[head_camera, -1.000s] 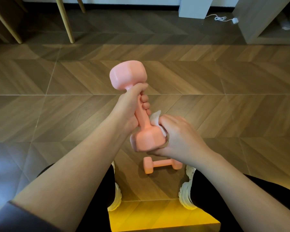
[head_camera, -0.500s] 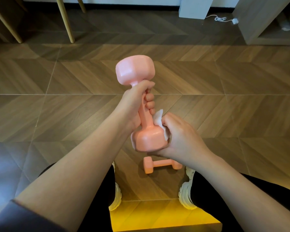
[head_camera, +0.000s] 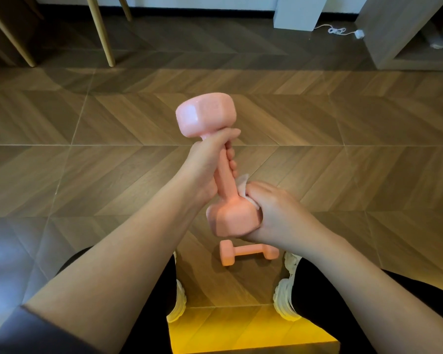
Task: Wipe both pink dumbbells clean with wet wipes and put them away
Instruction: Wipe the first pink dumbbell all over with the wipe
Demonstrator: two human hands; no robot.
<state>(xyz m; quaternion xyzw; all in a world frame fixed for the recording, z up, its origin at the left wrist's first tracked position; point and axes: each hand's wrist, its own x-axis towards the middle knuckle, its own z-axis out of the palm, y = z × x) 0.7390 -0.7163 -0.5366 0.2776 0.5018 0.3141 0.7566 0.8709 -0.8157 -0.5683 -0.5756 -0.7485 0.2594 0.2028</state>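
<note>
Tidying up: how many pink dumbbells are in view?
2. The held dumbbell is in the left hand, the right hand pressing a wipe on its lower end. The floor dumbbell lies between the shoes.

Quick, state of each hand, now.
Left hand: grips the handle of the raised dumbbell.
Right hand: holds a wet wipe against that dumbbell's lower head.
</note>
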